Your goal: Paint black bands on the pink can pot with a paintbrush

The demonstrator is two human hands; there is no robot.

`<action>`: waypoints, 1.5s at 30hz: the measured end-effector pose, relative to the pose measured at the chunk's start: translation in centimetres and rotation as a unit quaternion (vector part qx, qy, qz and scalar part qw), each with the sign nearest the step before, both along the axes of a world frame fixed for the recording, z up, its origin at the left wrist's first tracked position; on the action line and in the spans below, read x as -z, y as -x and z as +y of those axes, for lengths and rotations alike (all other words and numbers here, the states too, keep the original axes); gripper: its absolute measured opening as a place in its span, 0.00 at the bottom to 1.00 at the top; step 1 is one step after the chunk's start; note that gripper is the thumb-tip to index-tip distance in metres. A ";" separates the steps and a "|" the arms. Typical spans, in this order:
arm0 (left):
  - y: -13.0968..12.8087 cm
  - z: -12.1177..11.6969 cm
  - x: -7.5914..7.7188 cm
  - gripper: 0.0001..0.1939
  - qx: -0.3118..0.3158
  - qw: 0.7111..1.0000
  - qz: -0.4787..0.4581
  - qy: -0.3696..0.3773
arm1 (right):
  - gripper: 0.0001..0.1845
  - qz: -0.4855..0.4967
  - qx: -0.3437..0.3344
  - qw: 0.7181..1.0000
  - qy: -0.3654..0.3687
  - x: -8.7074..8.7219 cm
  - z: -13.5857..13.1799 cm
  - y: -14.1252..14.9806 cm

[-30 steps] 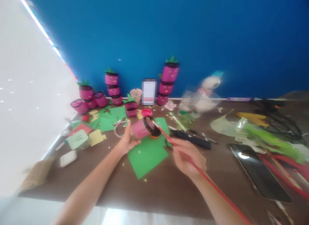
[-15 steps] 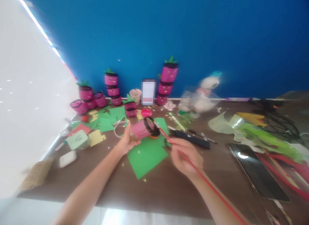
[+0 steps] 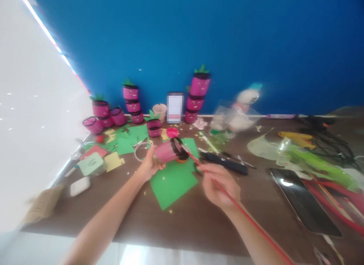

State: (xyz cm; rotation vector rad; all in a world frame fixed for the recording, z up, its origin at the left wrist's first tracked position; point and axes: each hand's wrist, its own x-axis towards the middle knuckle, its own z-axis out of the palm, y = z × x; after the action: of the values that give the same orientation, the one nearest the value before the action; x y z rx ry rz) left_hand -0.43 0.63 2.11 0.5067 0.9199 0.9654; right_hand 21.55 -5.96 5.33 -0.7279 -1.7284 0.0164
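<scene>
A pink cup [image 3: 167, 150] with a black band round its rim lies tilted in my left hand [image 3: 150, 164], its mouth facing right. My right hand [image 3: 222, 183] is closed round the long red handle of a paintbrush [image 3: 195, 158]. The brush's tip meets or nearly meets the black rim; blur hides which. Just behind the rim shows a small pot of black paint [image 3: 182, 157], partly covered by the cup. Under both lies a green paper sheet [image 3: 172, 189] on the dark table.
Stacked pink cups with faces [image 3: 196, 101] stand along the blue wall, with another stack [image 3: 132, 101] further left. A black box cutter [image 3: 224, 163] lies beyond my right hand, and a phone [image 3: 304, 202] lies at right. Paper scraps [image 3: 113, 162], a white case [image 3: 80, 186] and a twine roll [image 3: 44, 204] are at left.
Almost nothing differs. The brush and my right hand have shifted very slightly to the right and down; my left hand keeps the cup in place.
</scene>
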 end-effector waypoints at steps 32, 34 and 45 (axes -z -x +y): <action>-0.4 -0.1 -0.6 0.27 -0.035 0.999 0.036 -0.011 | 0.09 -0.004 0.087 0.996 0.010 -0.7 -0.5 0.2; -0.4 -0.1 -0.6 0.26 -0.033 0.999 0.032 -0.012 | 0.09 -0.024 0.115 0.993 0.029 -1.0 -0.7 0.2; -0.2 -0.2 -0.2 0.28 -0.021 0.999 0.032 -0.035 | 0.09 -0.063 0.082 0.994 0.027 -0.4 -0.3 0.1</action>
State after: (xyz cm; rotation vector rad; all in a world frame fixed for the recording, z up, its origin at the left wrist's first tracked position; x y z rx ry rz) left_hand -0.22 0.45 2.28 0.5818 0.9594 1.0281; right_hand 21.41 -6.23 5.77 -0.9269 -1.7878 -0.0980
